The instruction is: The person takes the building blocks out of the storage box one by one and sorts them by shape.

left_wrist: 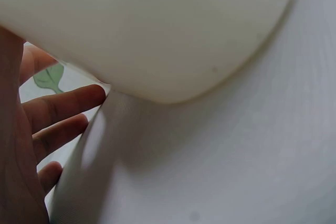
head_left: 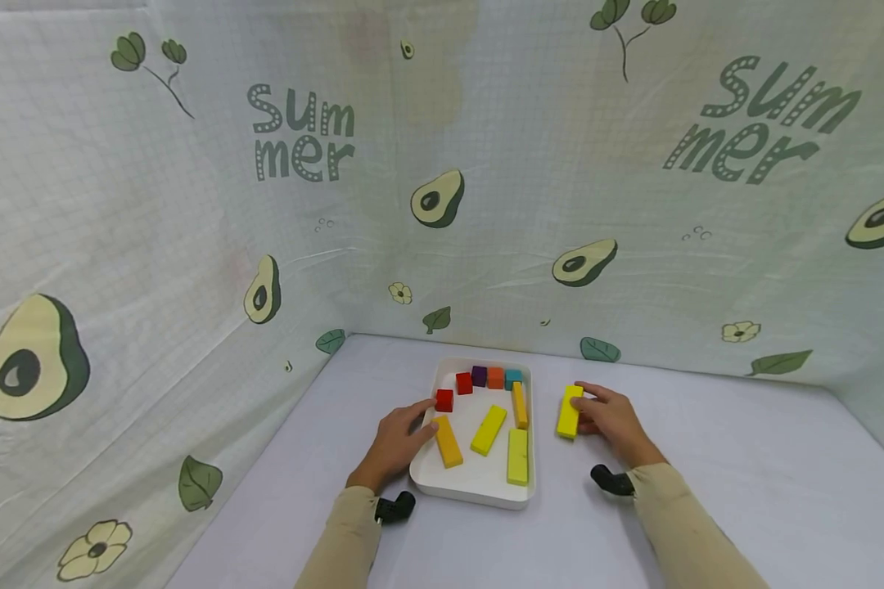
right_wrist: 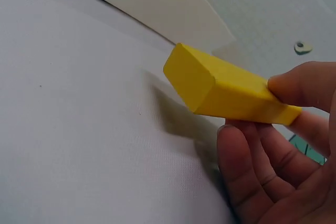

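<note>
In the head view my left hand (head_left: pixel 398 438) rests at the left rim of a white tray (head_left: pixel 471 493), thumb and index finger over the edge. The left wrist view shows its other fingers (left_wrist: pixel 65 108) fairly straight and spread beside the tray's outer wall (left_wrist: pixel 173 40); the thumb is hidden there. To the right of the tray, my right hand (head_left: pixel 613 417) pinches a long yellow block (head_left: pixel 570 411) between thumb and fingers. Seen from the right wrist, that yellow block (right_wrist: pixel 226 87) is tilted above the white tabletop, its square end facing the camera.
Inside the tray lie two red cubes (head_left: pixel 444 400), a purple cube (head_left: pixel 479 375), an orange-red cube (head_left: pixel 495 377), a blue cube (head_left: pixel 513 378), two orange blocks (head_left: pixel 448 442) and two yellow blocks (head_left: pixel 489 429). A printed cloth (head_left: pixel 486 270) hangs behind the white table (head_left: pixel 744 458).
</note>
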Available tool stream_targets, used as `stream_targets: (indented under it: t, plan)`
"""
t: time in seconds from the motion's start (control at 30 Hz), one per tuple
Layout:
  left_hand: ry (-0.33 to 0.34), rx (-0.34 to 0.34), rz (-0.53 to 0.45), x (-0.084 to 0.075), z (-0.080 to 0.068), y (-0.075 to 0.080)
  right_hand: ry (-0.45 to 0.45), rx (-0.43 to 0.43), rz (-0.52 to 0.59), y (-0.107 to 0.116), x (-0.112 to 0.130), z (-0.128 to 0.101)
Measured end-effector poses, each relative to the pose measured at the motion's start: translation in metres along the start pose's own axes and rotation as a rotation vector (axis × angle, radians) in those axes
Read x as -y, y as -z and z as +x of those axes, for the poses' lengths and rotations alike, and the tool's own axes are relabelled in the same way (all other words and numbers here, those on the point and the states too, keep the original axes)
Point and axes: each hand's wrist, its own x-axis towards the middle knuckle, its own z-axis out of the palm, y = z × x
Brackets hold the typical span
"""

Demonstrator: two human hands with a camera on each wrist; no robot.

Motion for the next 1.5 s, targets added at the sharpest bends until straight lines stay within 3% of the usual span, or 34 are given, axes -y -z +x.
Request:
stream_targets:
  t: [0.3, 0.5, 0.87, 1.13, 1.5]
  plan:
    - [0.002, 0.010, -0.006, -0.001, 0.000, 0.000, 0.025, 0.015, -0.214, -0.007, 0.006, 0.005]
    - [0.016, 0.009, -0.004, -0.001, 0.000, 0.000, 0.008, 0.006, -0.251, -0.009, 0.008, 0.009]
    - [0.014, 0.019, -0.015, 0.001, -0.001, 0.001, 0.058, -0.004, -0.373, -0.016, 0.009, 0.009]
    - [0.018, 0.017, -0.016, 0.000, -0.002, 0.001, 0.099, -0.077, -0.585, -0.022, 0.010, 0.008]
    - [0.011, 0.007, -0.010, 0.002, 0.000, -0.001, 0.085, -0.059, -0.627, -0.026, 0.017, 0.007]
